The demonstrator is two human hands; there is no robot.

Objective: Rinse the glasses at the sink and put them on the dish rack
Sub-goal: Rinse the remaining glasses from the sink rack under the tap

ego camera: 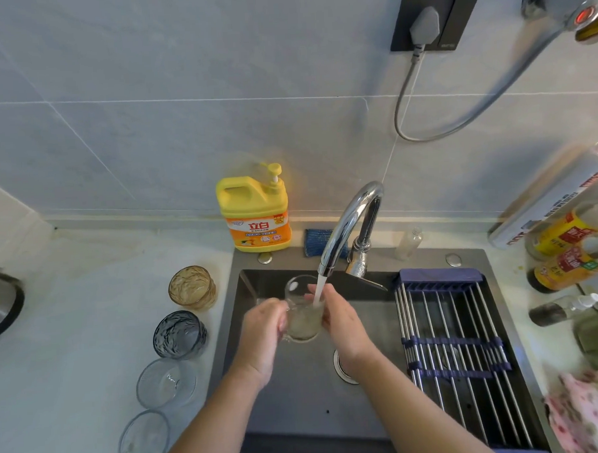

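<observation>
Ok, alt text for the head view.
Left hand and right hand hold a clear glass under the running chrome tap over a dark sink. An amber glass, a grey glass and two clear ones wait on the white counter; the steel dish rack is empty.

Both bare forearms reach up from the lower edge and draw together, the left forearm (pixel 210 418) angling right and the right forearm (pixel 418 409) angling left. The left hand (pixel 261 334) shows its back, fingers curled round the left side of a glass (pixel 303 317). The right hand (pixel 343 327) cups the opposite side, its fingertips (pixel 312 289) up near the rim.
</observation>
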